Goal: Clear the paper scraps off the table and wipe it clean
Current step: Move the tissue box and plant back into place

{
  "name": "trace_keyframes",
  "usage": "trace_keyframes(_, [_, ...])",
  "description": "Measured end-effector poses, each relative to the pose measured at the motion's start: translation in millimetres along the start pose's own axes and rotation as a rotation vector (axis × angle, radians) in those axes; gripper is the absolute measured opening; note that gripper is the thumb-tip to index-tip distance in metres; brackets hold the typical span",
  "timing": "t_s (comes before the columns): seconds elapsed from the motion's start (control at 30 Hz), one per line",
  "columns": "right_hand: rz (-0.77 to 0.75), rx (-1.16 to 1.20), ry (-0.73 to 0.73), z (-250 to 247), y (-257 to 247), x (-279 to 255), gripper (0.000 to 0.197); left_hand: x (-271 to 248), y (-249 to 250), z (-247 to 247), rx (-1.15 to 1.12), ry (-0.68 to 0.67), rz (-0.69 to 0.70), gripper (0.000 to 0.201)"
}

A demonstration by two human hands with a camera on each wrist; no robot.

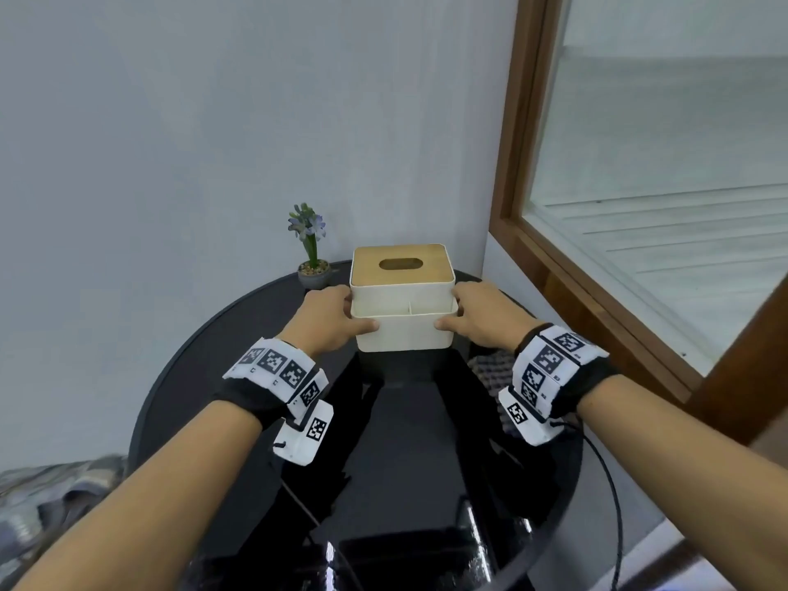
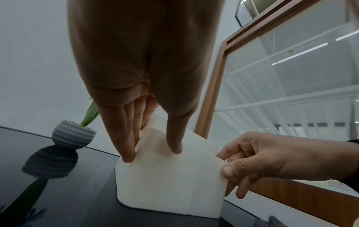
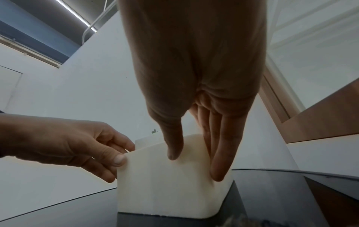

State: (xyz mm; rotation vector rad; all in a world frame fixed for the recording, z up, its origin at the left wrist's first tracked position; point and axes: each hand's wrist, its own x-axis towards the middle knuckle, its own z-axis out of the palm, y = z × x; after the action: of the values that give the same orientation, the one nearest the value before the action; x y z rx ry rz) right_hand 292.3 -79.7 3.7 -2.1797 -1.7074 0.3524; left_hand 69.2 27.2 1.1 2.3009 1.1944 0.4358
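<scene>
1. I am gripping the white tissue box (image 1: 403,307) with both hands; it stands at the far side of the round black worktop (image 1: 204,356), just beside a small potted plant (image 1: 312,253). I judge this to be the step of shifting or resetting the box so the surface under it can be wiped.
2. My left hand (image 1: 330,319) is holding the box's left side, thumb laid on the front face and fingers (image 2: 124,138) pressed along the side wall.
3. My right hand (image 1: 482,317) is mirroring it on the right side, thumb on the front, fingers (image 3: 221,153) stretched down the side wall.
4. Both forearms are reaching straight forward, wrists level, palms facing each other across the box.
5. I am seeing no paper scraps on the worktop in any view, so I am guessing that the clearing part is done.
6. A dark patterned cloth (image 1: 494,371) is lying just under my right wrist. The next move probably calls for settling the box squarely, letting go evenly, then taking up that cloth.
</scene>
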Motion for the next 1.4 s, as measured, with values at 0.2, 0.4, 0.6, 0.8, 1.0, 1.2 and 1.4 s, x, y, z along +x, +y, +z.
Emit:
trace_keyframes(0.2, [-0.043,0.039,0.006,1,-5,-54,0.039,-39,7,2,0.016,-0.019,0.005,0.055])
trace_keyframes(0.4, [-0.037,0.062,0.013,6,-11,-86,0.036,-67,12,5,-0.02,-0.032,0.007,0.057])
trace_keyframes(0.6, [-0.033,0.037,0.023,8,-13,-101,0.035,-85,13,7,-0.027,-0.025,-0.005,0.055])
trace_keyframes(0.8, [-0.011,0.067,0.016,11,-13,-107,0.044,-90,10,9,0.029,-0.047,-0.023,0.056])
trace_keyframes(1.0, [0.068,0.191,0.022,14,-9,-104,0.086,-87,8,13,-0.015,-0.054,-0.046,0.075])
trace_keyframes(1.2, [0.057,0.195,0.01,17,-12,-102,0.086,-82,8,16,-0.078,-0.05,-0.053,0.08])
trace_keyframes(1.4, [0.061,0.182,0.011,20,-13,-103,0.08,-80,9,14,-0.062,-0.046,-0.05,0.074])
